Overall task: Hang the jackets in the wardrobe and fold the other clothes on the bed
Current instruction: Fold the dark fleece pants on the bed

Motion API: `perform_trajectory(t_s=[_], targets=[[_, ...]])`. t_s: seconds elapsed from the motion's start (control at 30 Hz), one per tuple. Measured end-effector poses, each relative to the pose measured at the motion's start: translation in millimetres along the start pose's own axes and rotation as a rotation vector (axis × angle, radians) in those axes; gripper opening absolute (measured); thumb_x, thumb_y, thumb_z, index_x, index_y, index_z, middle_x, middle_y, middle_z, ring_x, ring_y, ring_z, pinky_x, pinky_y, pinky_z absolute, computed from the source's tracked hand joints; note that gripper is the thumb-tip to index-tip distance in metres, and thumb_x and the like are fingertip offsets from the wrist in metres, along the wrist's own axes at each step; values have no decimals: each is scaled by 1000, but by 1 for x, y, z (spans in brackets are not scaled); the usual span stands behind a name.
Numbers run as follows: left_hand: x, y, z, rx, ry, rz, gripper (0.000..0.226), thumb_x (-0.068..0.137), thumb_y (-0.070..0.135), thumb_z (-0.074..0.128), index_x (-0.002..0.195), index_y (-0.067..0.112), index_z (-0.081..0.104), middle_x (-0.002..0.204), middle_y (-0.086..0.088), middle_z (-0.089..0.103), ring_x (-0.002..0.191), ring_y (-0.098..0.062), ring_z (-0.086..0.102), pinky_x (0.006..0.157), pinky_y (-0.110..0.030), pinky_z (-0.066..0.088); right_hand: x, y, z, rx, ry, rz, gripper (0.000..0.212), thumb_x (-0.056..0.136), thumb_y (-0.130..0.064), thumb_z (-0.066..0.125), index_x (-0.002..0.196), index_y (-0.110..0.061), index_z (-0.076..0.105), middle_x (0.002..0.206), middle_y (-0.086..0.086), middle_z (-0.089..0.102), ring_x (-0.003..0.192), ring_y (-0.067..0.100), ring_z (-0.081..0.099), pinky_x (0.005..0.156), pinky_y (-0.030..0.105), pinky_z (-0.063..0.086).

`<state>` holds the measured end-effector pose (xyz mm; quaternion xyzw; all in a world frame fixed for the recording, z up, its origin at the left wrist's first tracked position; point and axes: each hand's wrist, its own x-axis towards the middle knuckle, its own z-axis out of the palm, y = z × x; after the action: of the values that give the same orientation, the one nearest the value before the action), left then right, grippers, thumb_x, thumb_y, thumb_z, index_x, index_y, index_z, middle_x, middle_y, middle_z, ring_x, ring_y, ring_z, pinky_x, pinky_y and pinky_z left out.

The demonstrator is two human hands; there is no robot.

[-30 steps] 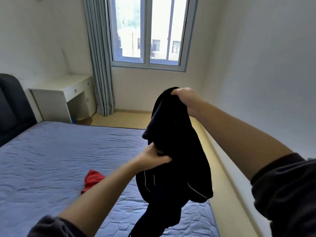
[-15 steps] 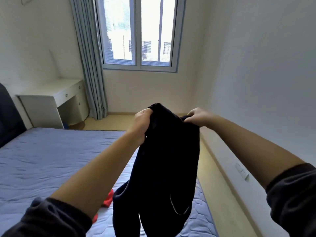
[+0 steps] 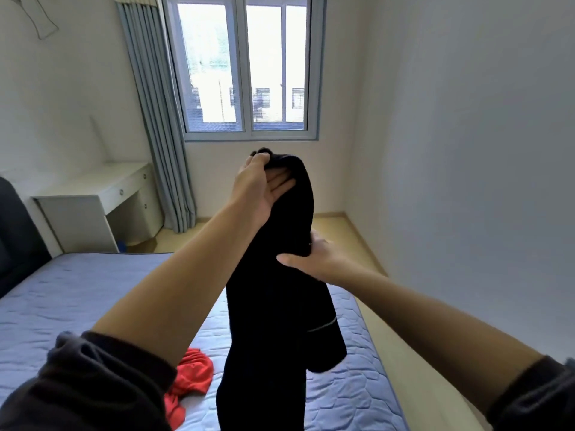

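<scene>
The left hand (image 3: 259, 189) is raised high in front of the window, its fingers curled over a bunched top end of a black fabric garment (image 3: 267, 306) and gripping it. From that fist the cloth hangs straight down, so its long axis runs nearly vertical, and the lower end drops out of sight at the bottom of the view. A hanging end with a thin pale stripe (image 3: 323, 340) swings off to the right side lower down.

The right hand (image 3: 314, 259) sits lower and just to the right of the drape. Its thumb lies across the front of the fabric and pinches it about a third of the way down. The fingers behind are mostly hidden by the cloth.

The garment hangs in the air above the near right part of the blue-grey quilted bed (image 3: 77, 293) and does not rest on it. A crumpled red cloth (image 3: 193, 374) lies on the cover just left of the drape. No wardrobe is in view.

I cannot tell yet whether this is a jacket or something to fold. Since the left hand carries the weight from above, the right hand looks the freer one. It could slide down that vertical line to find an edge and spread the piece open.
</scene>
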<state>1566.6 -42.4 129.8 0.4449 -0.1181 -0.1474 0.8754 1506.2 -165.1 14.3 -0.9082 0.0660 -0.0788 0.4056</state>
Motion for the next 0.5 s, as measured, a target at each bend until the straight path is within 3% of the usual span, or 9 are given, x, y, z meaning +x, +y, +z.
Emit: perform_trajectory(t_s=[0.03,0.1,0.2,0.3,0.4,0.5], targets=[[-2,5,4,13,-13,1,37,101,17,38,133,0,44,115,-24,64,93,-29,67,64,-33,60,4,1,4,-49,58,-2,43,68,-56,63,103,-39,44,77,-25,50,70,-4,50,55,13,35],[-3,14,7,57,-10,28,35,101,17,39,131,3,47,110,-22,67,95,-28,68,68,-33,60,14,1,2,-38,191,4,7,78,-29,56,84,-28,51,70,-17,51,70,10,52,52,17,32],[-5,31,-3,131,80,142,22,100,17,41,116,10,53,103,-18,70,91,-27,70,76,-33,59,22,7,-17,12,227,44,12,81,-17,52,70,-23,52,67,-11,55,75,18,56,59,26,38],[-5,47,-21,213,223,287,15,99,16,41,92,19,54,95,-10,70,87,-24,70,76,-33,59,13,34,-38,-295,129,238,12,83,-17,48,75,-16,57,70,-2,57,73,23,59,57,27,40],[5,64,-50,589,448,523,18,95,18,42,83,18,55,83,0,61,85,-23,64,78,-38,53,0,60,-50,-353,149,365,19,84,-10,44,69,-14,55,69,4,57,66,22,56,52,24,37],[13,68,-77,933,521,556,20,93,21,43,92,12,62,87,-5,60,86,-24,57,80,-34,45,1,58,-64,-270,201,355,19,86,-8,44,79,-14,60,77,6,59,75,24,55,59,26,38]])
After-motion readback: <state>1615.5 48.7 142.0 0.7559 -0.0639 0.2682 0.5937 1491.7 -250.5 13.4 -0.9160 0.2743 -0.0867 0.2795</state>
